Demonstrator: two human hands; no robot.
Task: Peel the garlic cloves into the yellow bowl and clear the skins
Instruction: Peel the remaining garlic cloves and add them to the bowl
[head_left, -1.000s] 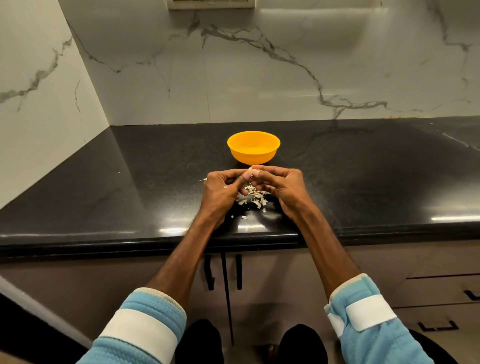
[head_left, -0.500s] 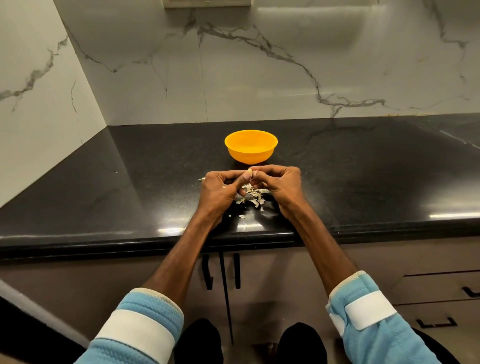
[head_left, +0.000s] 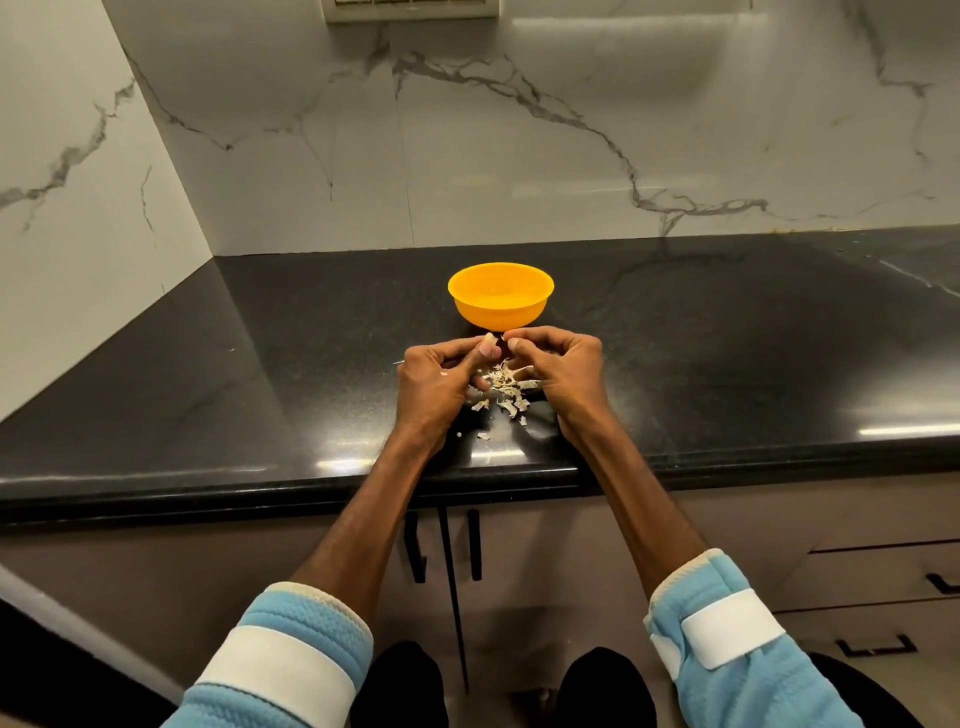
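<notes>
sleeves: blue cuffs (head_left: 291, 649) are sitting nearest the camera, both forearms reaching out over the counter edge.
skins (head_left: 506, 396): a loose pile of pale scraps is lying on the black counter (head_left: 260, 364), between and just under the two hands; a few strays are sitting nearer the edge.
left hand (head_left: 434, 384): fingers are curling in, thumb and forefinger pinching the garlic clove (head_left: 488, 339) above the pile.
right hand (head_left: 563, 369): fingers are curling too, tips closing right beside the clove. Whether they are gripping a shred of skin is too small to tell.
yellow bowl (head_left: 498, 314): sitting upright just beyond the hands, apart from the skins. Contents are not readable from this angle.
step: peeling is looking mid-clove, with the right hand stripping while the left is anchoring.
next move: probably checking the clove is bare, then reaching forward over the rim and dropping it in. Short reach, so the bowl should not need moving.
after that: the skins are waiting on the counter and need gathering, strays included.
</notes>
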